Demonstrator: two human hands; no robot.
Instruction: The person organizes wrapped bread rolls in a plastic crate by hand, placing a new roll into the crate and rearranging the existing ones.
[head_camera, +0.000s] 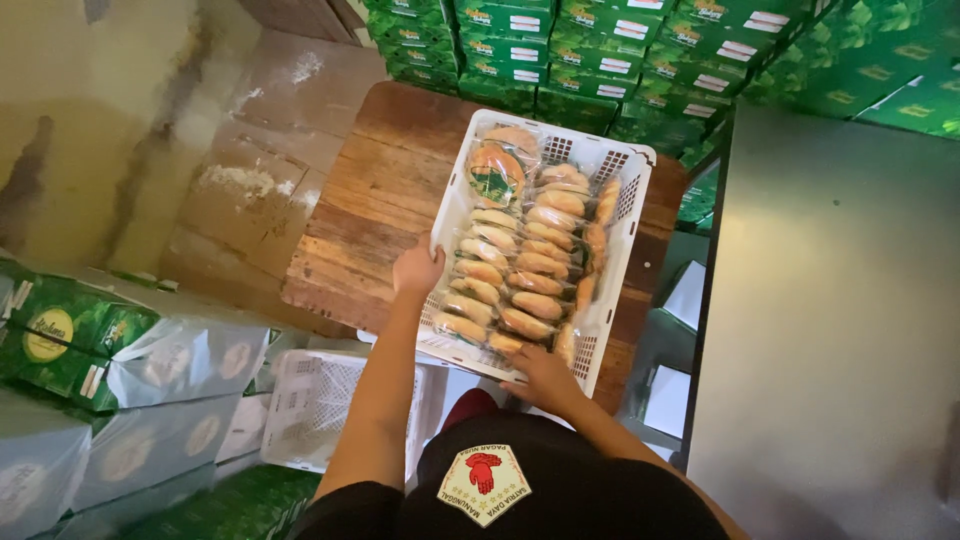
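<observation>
A white plastic crate (627, 178) sits on a wooden table (370, 200), filled with rows of clear-wrapped round buns (530, 270). My left hand (417, 270) grips the crate's left rim. My right hand (543, 378) holds the near rim at the crate's front edge. One bun pack with a green label (495, 172) lies on top near the far end.
Stacks of green cartons (600, 50) stand behind the table. A grey metal surface (830, 300) fills the right side. An empty white crate (320, 400) lies below the table's near edge, beside wrapped green boxes (120, 350) at left. Cardboard covers the floor at left.
</observation>
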